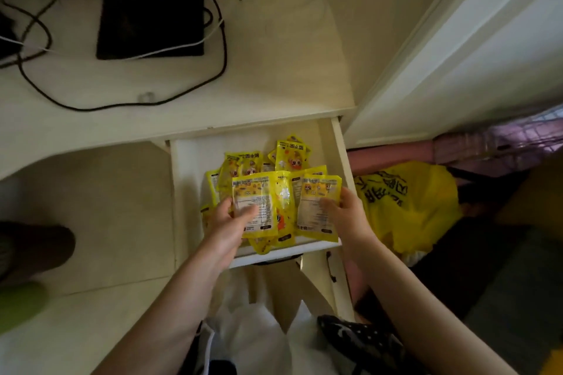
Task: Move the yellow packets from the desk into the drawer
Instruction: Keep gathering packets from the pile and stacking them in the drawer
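The white drawer (189, 179) under the desk is pulled open and holds several yellow packets (289, 152) in a loose pile. My left hand (227, 222) grips one yellow packet (259, 192) above the front of the drawer, thumb on its printed back. Beside it, my right hand (347, 210) holds another yellow packet (316, 207) by its right edge over the drawer's right front corner. No yellow packet shows on the cream desk top (182, 106).
A black flat device (150, 21) and black and white cables (213, 70) lie on the desk. A yellow plastic bag (408, 201) sits on the floor right of the drawer. A white door (457, 64) stands at right. A lower drawer handle (330, 268) is below.
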`<state>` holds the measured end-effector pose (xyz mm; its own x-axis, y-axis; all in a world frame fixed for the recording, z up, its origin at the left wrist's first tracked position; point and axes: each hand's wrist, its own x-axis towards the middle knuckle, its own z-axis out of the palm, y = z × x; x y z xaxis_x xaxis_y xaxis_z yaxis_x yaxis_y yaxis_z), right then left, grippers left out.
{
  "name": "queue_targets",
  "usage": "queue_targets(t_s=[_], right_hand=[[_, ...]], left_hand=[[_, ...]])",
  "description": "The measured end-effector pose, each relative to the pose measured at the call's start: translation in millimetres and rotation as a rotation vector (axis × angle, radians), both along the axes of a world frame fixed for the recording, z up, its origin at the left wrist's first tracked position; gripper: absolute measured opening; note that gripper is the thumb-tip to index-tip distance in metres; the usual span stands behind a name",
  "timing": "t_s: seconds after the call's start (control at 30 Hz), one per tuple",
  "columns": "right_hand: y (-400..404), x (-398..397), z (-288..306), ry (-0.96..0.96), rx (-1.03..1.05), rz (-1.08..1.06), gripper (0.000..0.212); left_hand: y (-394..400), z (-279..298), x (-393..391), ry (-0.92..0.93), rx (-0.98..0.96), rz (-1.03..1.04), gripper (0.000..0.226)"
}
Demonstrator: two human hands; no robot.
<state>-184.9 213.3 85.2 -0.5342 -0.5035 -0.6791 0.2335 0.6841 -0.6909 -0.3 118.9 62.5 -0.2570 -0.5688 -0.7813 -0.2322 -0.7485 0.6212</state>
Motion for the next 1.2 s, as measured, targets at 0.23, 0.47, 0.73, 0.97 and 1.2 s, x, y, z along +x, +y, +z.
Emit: queue_targets(t_s=[0.23,0.47,0.73,0.97,1.2], right_hand=[[-24.3,-15.7,-20.4,-0.076,0.038,0.137,0.017],[-83.4,-14.4,-71.4,-0.143,0.18,0.109,0.018],[-162.9,-30.9,-124.3,-0.1,0.17,0.159,0.025],[-156.9,-57.4,-144.6,0.066,0.364,0.279,0.012],[-132.1,-69.0,-122.4,0.19,0.456,0.418,0.028]], left_hand=[[-1.0,-18.7,-10.4,-0.044,0.082,0.193,0.048],[-41.8,-63.8,-22.2,-0.221,0.091,0.28,0.021],[-121.2,-106.5,-32.9,-0.288,-0.008,0.233,0.024],[-138.3,-123.1,-8.1,-0.465,-0.167,-0.044,0.065],[-121.1,-113.7,17.5,-0.603,-0.233,-0.114,0.044]])
